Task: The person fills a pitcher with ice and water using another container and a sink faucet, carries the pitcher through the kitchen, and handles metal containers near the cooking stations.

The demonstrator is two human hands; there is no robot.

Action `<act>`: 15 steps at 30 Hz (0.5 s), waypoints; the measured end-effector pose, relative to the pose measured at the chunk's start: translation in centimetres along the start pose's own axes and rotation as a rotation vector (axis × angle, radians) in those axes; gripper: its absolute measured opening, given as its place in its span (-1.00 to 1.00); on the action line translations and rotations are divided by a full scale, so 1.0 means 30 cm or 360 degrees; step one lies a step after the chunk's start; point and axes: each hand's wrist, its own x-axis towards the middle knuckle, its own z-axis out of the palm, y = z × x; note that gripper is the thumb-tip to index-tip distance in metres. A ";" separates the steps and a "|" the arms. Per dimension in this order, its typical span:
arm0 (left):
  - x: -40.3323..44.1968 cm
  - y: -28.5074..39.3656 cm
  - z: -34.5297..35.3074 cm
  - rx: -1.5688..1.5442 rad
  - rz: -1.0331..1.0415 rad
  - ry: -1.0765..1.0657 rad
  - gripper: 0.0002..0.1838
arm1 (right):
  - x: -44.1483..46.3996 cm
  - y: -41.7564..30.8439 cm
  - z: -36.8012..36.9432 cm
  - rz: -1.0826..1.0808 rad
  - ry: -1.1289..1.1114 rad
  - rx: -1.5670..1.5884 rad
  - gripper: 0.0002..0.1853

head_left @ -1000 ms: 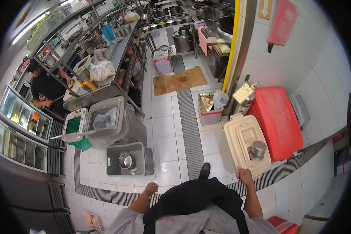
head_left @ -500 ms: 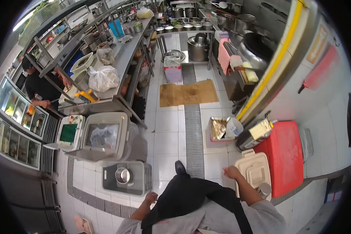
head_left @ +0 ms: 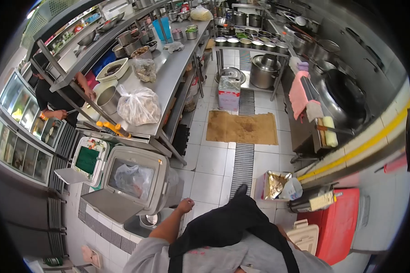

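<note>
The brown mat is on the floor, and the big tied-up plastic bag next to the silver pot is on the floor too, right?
Not quite: the plastic bag is up on the metal table, next to the silver pot. The head view shows it. The brown mat really is on the floor.

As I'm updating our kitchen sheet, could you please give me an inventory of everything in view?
Small pots: several, steel, far stand
Stockpot: 1, steel, under stand
Cardboard: 1, brown, floor
Pink cloth: 1, pink, right counter
Blue container: 1, blue, left counter
Tied bag: 1, clear, left counter
Large bin: 1, grey-beige, left floor
Steel pot: 1, silver, beside large bin
Red box: 1, red, lower right
Beige lid: 1, beige, beside red box
Distant shelf items: too small to count
Co-worker: 1, black top, far left
Apron: 1, black, on wearer
Left hand: 1, bare, lower centre
Right hand: hidden
</note>
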 end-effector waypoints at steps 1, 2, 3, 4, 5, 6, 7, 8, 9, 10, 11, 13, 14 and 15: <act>0.053 0.004 -0.003 0.0031 -0.0030 0.0001 -0.77 | 0.077 -0.021 -0.040 -0.0006 0.0031 -0.0025 -0.69; 0.104 0.009 -0.006 0.0064 -0.0060 0.0003 -0.78 | 0.136 -0.015 -0.106 0.0004 0.0057 0.0183 -0.70; 0.159 0.007 -0.007 0.0101 -0.0090 0.0001 -0.78 | 0.193 -0.041 -0.220 0.0020 0.0082 0.0394 -0.71; 0.209 -0.004 -0.018 0.0320 0.0156 -0.0044 -0.79 | 0.244 -0.074 -0.327 0.0043 0.0106 0.0608 -0.72; 0.256 -0.018 -0.039 0.0537 0.0406 -0.0088 -0.79 | 0.329 -0.022 -0.328 -0.0045 0.0075 0.0407 -0.73; 0.295 -0.010 -0.054 0.0773 0.0573 -0.0144 -0.80 | 0.435 0.116 -0.231 -0.0134 0.0044 0.0208 -0.74; 0.336 -0.003 -0.069 0.1000 0.0752 -0.0179 -0.80 | 0.524 0.197 -0.201 -0.0223 0.0022 0.0013 -0.74; 0.370 0.006 -0.087 0.1249 0.0844 -0.0233 -0.80 | 0.571 0.203 -0.249 -0.0175 -0.0029 -0.0033 -0.75; 0.400 0.028 -0.108 0.1503 0.0942 -0.0283 -0.81 | 0.625 0.202 -0.332 -0.0128 -0.0068 -0.0082 -0.75; 0.429 0.048 -0.117 0.1224 0.0691 -0.0232 -0.81 | 0.690 0.221 -0.439 -0.0086 -0.0099 -0.0146 -0.75; 0.459 0.071 -0.116 0.0937 0.0453 -0.0183 -0.81 | 0.714 0.225 -0.595 0.0058 -0.0048 0.0412 -0.74; 0.568 0.159 -0.138 0.0607 0.0327 -0.0147 -0.79 | 0.846 0.284 -0.713 0.0056 -0.0040 0.0308 -0.81; 0.600 0.208 -0.139 0.0525 0.0306 -0.0086 -0.77 | 0.927 0.340 -0.748 0.0063 -0.0107 0.0131 -0.83; 0.632 0.256 -0.140 0.0442 0.0288 -0.0024 -0.76 | 0.999 0.396 -0.785 0.0094 -0.0148 0.0071 -0.85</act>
